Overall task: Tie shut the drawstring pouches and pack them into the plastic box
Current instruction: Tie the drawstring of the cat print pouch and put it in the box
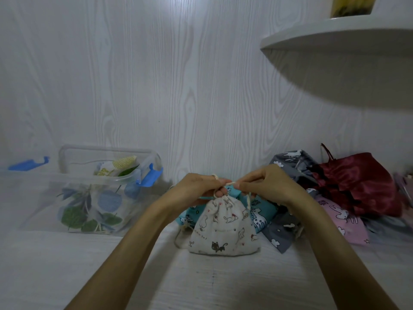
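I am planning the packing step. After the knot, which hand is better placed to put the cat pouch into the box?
Probably the left hand: the plastic box stands on its side of the cat pouch.

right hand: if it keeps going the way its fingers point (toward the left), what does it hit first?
The left hand, almost at once: the right hand pinches the cord just short of it. Depth looks matched, though one view can't confirm.

Small print shows on the cat-print pouch (223,227), teal pouch (259,211) and pink pouch (344,222), too blurred to read
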